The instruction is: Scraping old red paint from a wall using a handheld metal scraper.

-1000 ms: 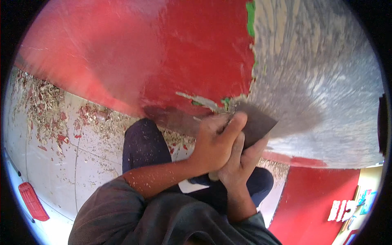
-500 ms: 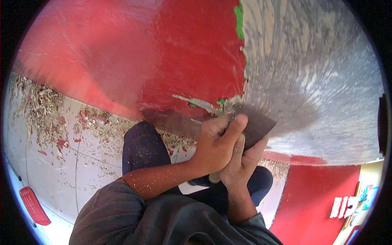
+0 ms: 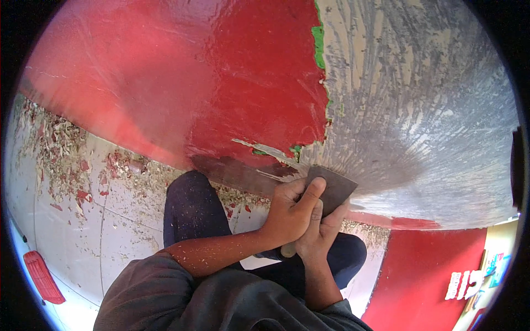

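A: Tool first. Where's the scraper?
B: Dark flat blade of the scraper (image 3: pixel 332 190) low on the wall (image 3: pixel 419 88), toward its bottom edge, near the lower end of the red paint (image 3: pixel 265 71). Blade tilted. Contact with the wall: can't make out.

A: Grip?
B: Both hands closed on it. Left hand (image 3: pixel 290 218) clasps it, thumb on the blade's lower left part. Right hand (image 3: pixel 323 229) grips just beside, overlapping, one finger along the blade's right edge.

A: Wall condition?
B: Red to the left, mottled grey and beige to the right. Ragged border between, with a green paint strip (image 3: pixel 318 47) near the top edge.

A: Underfoot?
B: Pale tiled floor (image 3: pixel 72 220). Paint flakes (image 3: pixel 66 140) heaped along its edge at the wall's foot, thickest leftward. Red slotted object (image 3: pixel 43 276) near the floor's lower left corner.
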Motion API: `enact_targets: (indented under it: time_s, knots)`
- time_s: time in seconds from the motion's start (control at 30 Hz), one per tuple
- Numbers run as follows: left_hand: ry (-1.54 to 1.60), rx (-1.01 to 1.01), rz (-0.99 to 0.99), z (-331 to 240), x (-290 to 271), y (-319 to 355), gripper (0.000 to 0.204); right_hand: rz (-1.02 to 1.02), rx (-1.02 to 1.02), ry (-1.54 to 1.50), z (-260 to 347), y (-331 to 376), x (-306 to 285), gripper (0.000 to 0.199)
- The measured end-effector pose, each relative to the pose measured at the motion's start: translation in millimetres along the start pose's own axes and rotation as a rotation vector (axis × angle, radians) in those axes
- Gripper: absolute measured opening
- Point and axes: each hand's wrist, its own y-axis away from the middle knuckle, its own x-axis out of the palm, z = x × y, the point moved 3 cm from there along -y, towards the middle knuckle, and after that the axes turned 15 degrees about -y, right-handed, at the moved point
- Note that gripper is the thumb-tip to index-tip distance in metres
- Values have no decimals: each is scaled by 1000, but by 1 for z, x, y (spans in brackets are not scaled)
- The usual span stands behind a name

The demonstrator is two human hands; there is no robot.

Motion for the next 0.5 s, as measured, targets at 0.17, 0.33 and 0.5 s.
enact_targets:
  time_s: [0.17,0.33,0.5]
  knots:
    - [-93,78,51,-14,-4,0,41,7,-99,84,24,-8,1,44]
    - [-109,122,6,-14,-4,-4,41,11,26,18,20,-9,-1,44]
    - [120,-106,61,-6,5,5,41,47,-75,90,22,-8,-3,44]
